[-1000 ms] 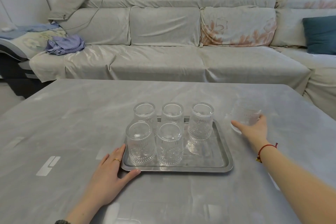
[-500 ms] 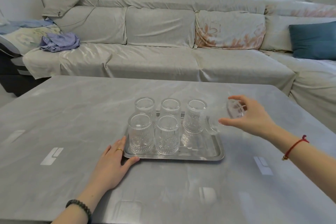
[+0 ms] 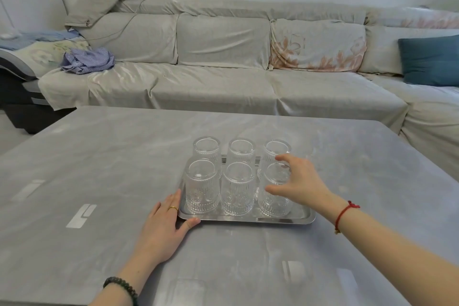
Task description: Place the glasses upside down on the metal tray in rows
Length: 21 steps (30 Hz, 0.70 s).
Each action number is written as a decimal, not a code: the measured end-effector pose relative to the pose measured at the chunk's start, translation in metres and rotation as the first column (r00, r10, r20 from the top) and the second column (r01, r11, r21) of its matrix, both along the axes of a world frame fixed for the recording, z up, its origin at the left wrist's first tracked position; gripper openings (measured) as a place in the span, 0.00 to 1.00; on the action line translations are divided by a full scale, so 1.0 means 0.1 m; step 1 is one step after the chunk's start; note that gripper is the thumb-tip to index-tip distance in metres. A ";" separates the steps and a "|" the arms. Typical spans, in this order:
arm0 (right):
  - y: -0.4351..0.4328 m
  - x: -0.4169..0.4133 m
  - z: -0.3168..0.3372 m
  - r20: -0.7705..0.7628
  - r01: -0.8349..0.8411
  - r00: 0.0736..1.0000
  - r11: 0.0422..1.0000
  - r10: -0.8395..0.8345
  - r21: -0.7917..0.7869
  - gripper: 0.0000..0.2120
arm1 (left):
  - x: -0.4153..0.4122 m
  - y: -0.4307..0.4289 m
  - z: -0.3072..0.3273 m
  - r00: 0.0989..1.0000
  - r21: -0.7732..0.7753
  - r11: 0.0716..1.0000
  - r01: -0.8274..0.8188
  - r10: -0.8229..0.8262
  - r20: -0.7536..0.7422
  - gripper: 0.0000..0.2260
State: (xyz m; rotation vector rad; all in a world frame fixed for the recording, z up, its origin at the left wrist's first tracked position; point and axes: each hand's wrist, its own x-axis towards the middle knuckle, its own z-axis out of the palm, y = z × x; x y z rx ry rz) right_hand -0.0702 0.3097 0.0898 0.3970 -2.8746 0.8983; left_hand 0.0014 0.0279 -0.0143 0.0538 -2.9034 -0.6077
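Observation:
A metal tray (image 3: 285, 218) lies on the grey table and carries several clear patterned glasses, all upside down, in two rows of three. The front right glass (image 3: 273, 202) stands on the tray with my right hand (image 3: 301, 182) wrapped around its upper part, thumb in front and fingers behind. To its left stand the front middle glass (image 3: 237, 189) and the front left glass (image 3: 201, 186). The back row (image 3: 241, 150) stands behind them. My left hand (image 3: 165, 227) rests flat on the table, thumb and fingers touching the tray's front left corner.
The grey table (image 3: 99, 169) stretches wide on all sides of the tray. Behind it runs a long covered sofa (image 3: 223, 77) with a teal cushion (image 3: 429, 59) at the right and clothes (image 3: 87, 59) at the left.
My right hand picked a glass off the table at the right, turned it over, and brought it left onto the tray's front right spot. My left hand stayed at the tray corner.

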 end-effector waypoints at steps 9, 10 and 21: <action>0.05 0.12 -0.19 -0.042 0.028 0.999 0.992 -0.034 -0.126 0.36 | 0.01 0.00 0.00 1.000 0.018 1.000 -0.004 0.004 -0.004 0.39; 0.06 0.13 -0.21 -0.044 0.029 0.998 0.989 -0.036 -0.146 0.36 | 0.01 0.00 0.01 1.000 0.023 1.000 -0.004 0.004 -0.002 0.40; 0.38 0.08 -0.04 0.179 0.114 0.983 0.886 -0.035 -0.450 0.24 | -0.02 -0.10 0.32 0.991 0.699 0.707 -0.110 0.020 0.135 0.28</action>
